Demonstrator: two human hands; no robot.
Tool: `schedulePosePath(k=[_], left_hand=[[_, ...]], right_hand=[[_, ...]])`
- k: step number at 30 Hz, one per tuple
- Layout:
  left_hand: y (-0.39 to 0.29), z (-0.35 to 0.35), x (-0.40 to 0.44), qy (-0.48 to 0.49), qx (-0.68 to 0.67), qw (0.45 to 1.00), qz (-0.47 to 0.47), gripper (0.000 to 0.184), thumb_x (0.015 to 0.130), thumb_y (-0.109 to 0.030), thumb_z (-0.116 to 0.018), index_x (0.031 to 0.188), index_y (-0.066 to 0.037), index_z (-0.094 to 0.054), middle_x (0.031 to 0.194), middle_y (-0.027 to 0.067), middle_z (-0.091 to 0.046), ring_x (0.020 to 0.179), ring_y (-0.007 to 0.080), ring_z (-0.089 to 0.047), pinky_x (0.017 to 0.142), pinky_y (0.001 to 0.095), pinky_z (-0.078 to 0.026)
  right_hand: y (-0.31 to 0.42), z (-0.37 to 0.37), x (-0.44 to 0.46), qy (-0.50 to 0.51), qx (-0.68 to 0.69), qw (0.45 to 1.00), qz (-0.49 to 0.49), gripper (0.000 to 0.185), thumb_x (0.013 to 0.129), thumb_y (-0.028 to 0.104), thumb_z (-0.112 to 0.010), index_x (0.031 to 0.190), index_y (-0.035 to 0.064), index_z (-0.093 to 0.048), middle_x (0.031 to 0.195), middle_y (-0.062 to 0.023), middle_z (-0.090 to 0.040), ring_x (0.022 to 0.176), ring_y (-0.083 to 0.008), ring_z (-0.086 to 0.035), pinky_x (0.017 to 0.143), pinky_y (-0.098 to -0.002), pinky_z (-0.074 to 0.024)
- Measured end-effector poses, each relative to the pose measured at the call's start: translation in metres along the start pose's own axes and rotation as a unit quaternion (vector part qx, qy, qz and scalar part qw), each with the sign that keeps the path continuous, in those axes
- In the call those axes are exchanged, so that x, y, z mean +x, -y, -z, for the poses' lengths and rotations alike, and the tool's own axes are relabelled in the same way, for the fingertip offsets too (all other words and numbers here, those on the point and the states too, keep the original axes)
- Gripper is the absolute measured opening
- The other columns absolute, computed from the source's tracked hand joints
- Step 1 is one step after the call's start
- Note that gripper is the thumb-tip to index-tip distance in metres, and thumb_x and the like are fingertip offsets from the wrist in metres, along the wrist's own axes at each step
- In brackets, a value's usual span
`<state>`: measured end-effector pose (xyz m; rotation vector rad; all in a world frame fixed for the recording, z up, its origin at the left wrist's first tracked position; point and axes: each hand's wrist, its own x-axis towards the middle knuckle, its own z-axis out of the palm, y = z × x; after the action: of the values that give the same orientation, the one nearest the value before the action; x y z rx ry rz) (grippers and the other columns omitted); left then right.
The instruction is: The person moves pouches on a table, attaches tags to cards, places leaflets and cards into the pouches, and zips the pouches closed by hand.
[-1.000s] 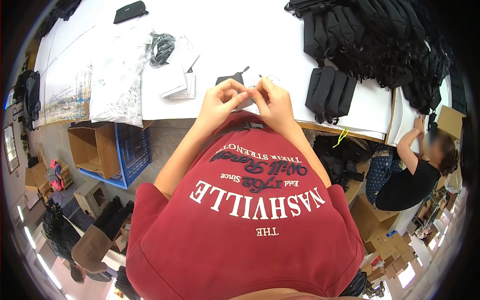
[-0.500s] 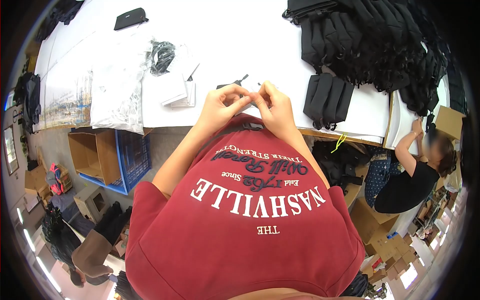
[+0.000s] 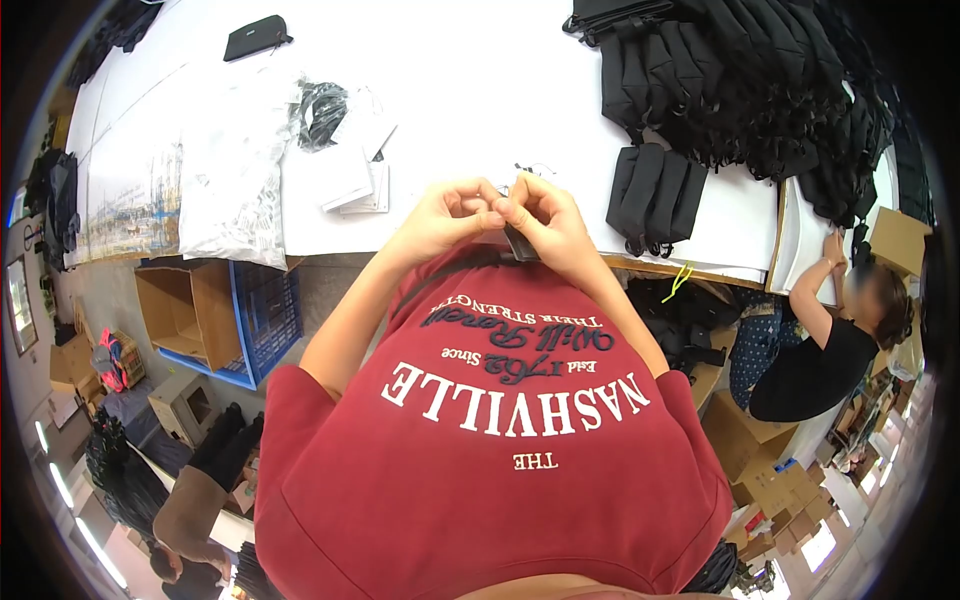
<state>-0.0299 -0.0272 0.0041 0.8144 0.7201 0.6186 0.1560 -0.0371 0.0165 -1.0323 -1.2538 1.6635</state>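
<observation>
My left hand (image 3: 447, 222) and my right hand (image 3: 553, 222) meet at the table's front edge, fingertips pinched together. A small flat black piece (image 3: 520, 245) hangs below the fingers of my right hand, and a thin dark cord (image 3: 530, 168) sticks out above them. What the left fingers pinch is too small and covered to make out. To the left lie white cards (image 3: 347, 180) and a bundle of black cords (image 3: 322, 112) in clear plastic. Black pouches (image 3: 655, 198) stand in a row to the right.
A large heap of black pouches (image 3: 720, 80) covers the right side of the white table (image 3: 450, 90). One black pouch (image 3: 256, 38) lies far left, near plastic bags (image 3: 235, 170). Below are a cardboard box (image 3: 190, 310) and blue crate (image 3: 270, 310). A co-worker (image 3: 820, 370) is at right.
Both hands have come slightly lower, towards my body. The black thing behind the left hand no longer shows there; a black piece now shows beneath the right fingers.
</observation>
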Motion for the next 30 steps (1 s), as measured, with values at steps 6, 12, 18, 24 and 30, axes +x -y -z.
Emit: schedulePosePath(k=[6, 12, 18, 24, 30], left_hand=[[-0.004, -0.022, -0.001, -0.039, 0.013, 0.999, 0.025, 0.012, 0.088, -0.014, -0.064, 0.089, -0.003, -0.06, 0.064, -0.0044, -0.056, 0.056, 0.0006, -0.043, 0.051, 0.018, -0.031], [-0.001, -0.007, -0.008, -0.056, -0.003, 0.998, 0.042, 0.012, 0.088, -0.014, -0.064, 0.09, -0.003, -0.06, 0.063, -0.0043, -0.056, 0.051, -0.0006, -0.038, 0.046, 0.0175, -0.025], [-0.005, -0.011, -0.001, -0.084, -0.01, 0.996, 0.036, 0.011, 0.09, -0.013, -0.062, 0.089, -0.003, -0.056, 0.056, -0.0095, -0.042, 0.046, -0.0011, -0.029, 0.042, 0.0185, -0.019], [0.002, -0.006, 0.004, -0.095, -0.019, 0.994, 0.045, 0.012, 0.091, -0.014, -0.062, 0.091, -0.004, -0.055, 0.056, -0.0103, -0.041, 0.046, -0.0011, -0.028, 0.043, 0.0185, -0.018], [0.001, -0.006, 0.004, -0.102, -0.021, 0.994, 0.04, 0.012, 0.091, -0.014, -0.061, 0.091, -0.004, -0.055, 0.055, -0.0104, -0.04, 0.046, -0.001, -0.027, 0.043, 0.0185, -0.018]], right_hand=[[-0.104, 0.098, 0.101, -0.153, -0.296, 0.943, -0.028, 0.032, 0.09, 0.028, -0.056, 0.12, 0.0174, -0.059, 0.082, -0.006, -0.059, 0.074, -0.0162, -0.057, 0.07, -0.0303, -0.0458], [-0.157, 0.125, 0.145, -0.125, -0.528, 0.829, -0.139, 0.059, 0.087, 0.029, -0.054, 0.143, 0.0317, -0.034, 0.1, -0.0157, -0.057, 0.088, -0.0306, -0.061, 0.078, -0.0429, -0.0497], [-0.16, 0.114, 0.154, -0.129, -0.609, 0.771, -0.136, 0.055, 0.087, 0.026, -0.054, 0.14, 0.033, -0.039, 0.093, -0.0145, -0.056, 0.085, -0.0295, -0.06, 0.076, -0.0411, -0.0503], [-0.171, 0.111, 0.139, -0.178, -0.62, 0.763, -0.025, 0.038, 0.085, 0.025, -0.059, 0.123, 0.0296, -0.059, 0.088, -0.0091, -0.055, 0.078, -0.0252, -0.059, 0.069, -0.0376, -0.0495], [-0.178, 0.107, 0.132, -0.272, -0.406, 0.871, -0.058, 0.022, 0.078, 0.026, -0.069, 0.098, 0.0179, -0.071, 0.079, -0.0053, -0.057, 0.072, -0.0212, -0.058, 0.065, -0.0341, -0.0473]])
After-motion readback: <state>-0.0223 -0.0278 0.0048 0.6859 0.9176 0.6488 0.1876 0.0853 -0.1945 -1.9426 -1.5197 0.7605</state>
